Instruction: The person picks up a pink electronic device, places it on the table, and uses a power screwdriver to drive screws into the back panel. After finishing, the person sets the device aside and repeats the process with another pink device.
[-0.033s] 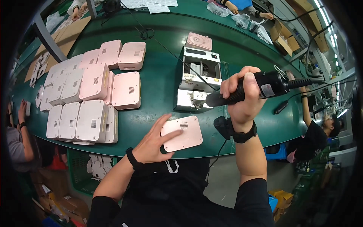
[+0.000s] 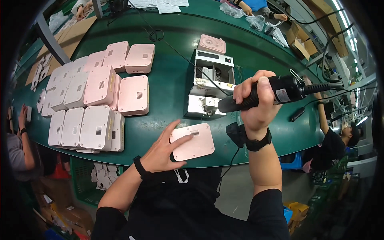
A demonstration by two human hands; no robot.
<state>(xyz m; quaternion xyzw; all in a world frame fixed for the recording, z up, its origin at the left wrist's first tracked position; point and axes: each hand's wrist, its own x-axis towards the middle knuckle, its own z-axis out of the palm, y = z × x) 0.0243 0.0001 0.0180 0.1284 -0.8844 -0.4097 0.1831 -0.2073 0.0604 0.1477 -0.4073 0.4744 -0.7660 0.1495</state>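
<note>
A small pale pink plastic housing with rounded corners, a slotted vent and screw holes lies on the green bench near its front edge. My left hand grips its left side, index finger across the top near the vent and thumb at the near edge. My right hand is wrapped round a black corded electric screwdriver, held up at the right. The tool's front end points left, overlapping in view a metal screw feeder; its bit cannot be made out.
Many similar housings stand grouped at left. A pink moulded piece lies behind the screw feeder. A thin black cable crosses the bench. Under its left edge sits a green crate of pale parts. Other people work around.
</note>
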